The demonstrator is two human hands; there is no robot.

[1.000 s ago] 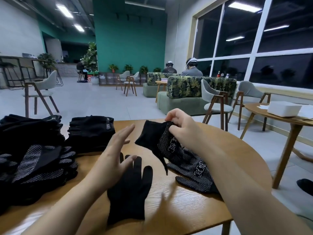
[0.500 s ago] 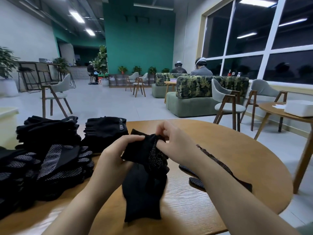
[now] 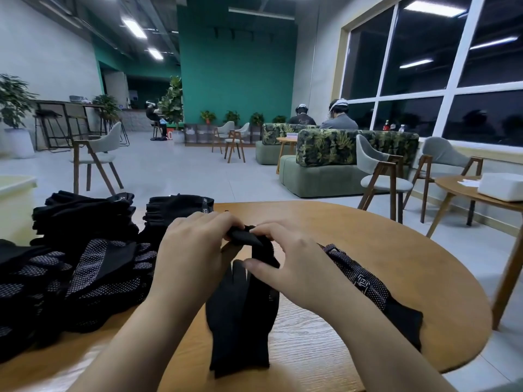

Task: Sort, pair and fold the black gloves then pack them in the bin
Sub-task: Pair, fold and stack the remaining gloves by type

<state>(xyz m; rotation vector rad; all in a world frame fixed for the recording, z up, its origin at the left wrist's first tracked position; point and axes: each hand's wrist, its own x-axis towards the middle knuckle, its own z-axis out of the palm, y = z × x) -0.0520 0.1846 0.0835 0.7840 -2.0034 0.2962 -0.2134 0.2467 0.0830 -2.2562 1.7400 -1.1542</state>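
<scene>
My left hand (image 3: 192, 250) and my right hand (image 3: 294, 261) meet over the middle of the round wooden table (image 3: 382, 250). Both pinch the cuff end of a black glove (image 3: 249, 239). That glove drapes down onto a plain black glove (image 3: 240, 321) lying flat near the front edge. A dotted black glove (image 3: 365, 281) lies on the table under my right forearm. A heap of dotted and plain black gloves (image 3: 93, 273) covers the table's left side, with a folded black stack (image 3: 181, 207) behind it.
A pale bin (image 3: 14, 205) stands at the far left beside the table. A second wooden table (image 3: 464, 190) with a white box (image 3: 501, 186) stands to the right. Chairs, green sofas and seated people are farther back.
My left hand came in and took hold of the glove my right hand was lifting. Both hands lowered it over the plain glove. The camera view turned left.
</scene>
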